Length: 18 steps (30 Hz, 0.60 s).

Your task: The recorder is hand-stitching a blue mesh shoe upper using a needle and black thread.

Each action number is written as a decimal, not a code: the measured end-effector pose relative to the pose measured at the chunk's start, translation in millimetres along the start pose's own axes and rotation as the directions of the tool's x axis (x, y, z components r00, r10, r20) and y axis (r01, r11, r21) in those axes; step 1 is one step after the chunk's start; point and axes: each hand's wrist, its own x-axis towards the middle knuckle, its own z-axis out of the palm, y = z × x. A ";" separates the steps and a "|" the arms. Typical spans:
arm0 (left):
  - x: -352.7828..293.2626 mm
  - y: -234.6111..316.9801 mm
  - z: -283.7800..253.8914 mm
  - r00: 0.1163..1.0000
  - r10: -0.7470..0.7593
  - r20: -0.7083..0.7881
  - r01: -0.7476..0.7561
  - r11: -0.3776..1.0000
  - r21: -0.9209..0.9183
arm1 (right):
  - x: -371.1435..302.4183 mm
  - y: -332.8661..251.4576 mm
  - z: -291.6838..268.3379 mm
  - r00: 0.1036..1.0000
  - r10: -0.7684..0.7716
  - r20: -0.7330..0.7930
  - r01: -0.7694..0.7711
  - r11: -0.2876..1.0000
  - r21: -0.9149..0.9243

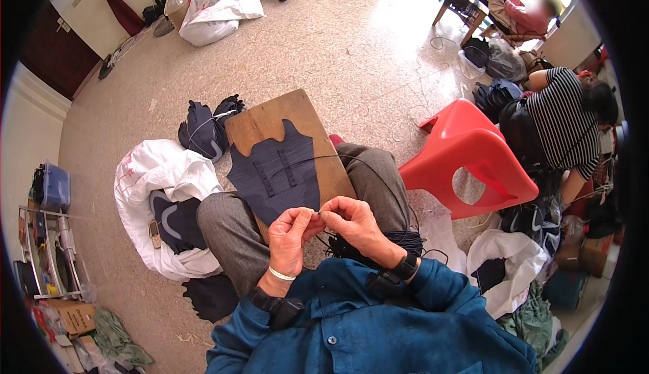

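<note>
My left hand (289,240) and my right hand (362,229) meet in front of my chest, thumbs and fingertips pinched together. Something small and dark shows between the fingertips, too small to name. Just beyond them a dark navy cut fabric piece (274,175) with two ladder-like rows lies on a brown wooden board (297,107), its near end by my left hand. From the piece, a thin black cord (365,161) curves over my right thigh. A bundle of black cord (402,241) rests in my lap beside my right wrist.
Left of my knee, a white sack (159,161) holds dark pieces, with a phone (155,234) on top. Tied dark bundles (201,131) lie past it. A red plastic stool (466,154) stands at right, near a person in a striped shirt (558,114) bending over. Another white sack (507,249) sits below.
</note>
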 end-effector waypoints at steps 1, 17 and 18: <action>0.2 -0.1 -0.1 1.000 0.014 0.000 -0.014 1.000 0.008 | -0.4 0.2 -0.2 1.000 0.029 0.002 -0.029 1.000 0.005; -1.2 0.2 0.2 0.991 0.135 0.004 -0.134 0.978 0.161 | 0.5 2.3 1.5 0.989 -0.147 -0.017 0.142 0.972 -0.189; -1.5 -0.2 0.1 0.992 0.129 -0.003 -0.127 0.975 0.181 | 0.6 3.5 2.1 0.989 -0.147 -0.027 0.140 0.974 -0.178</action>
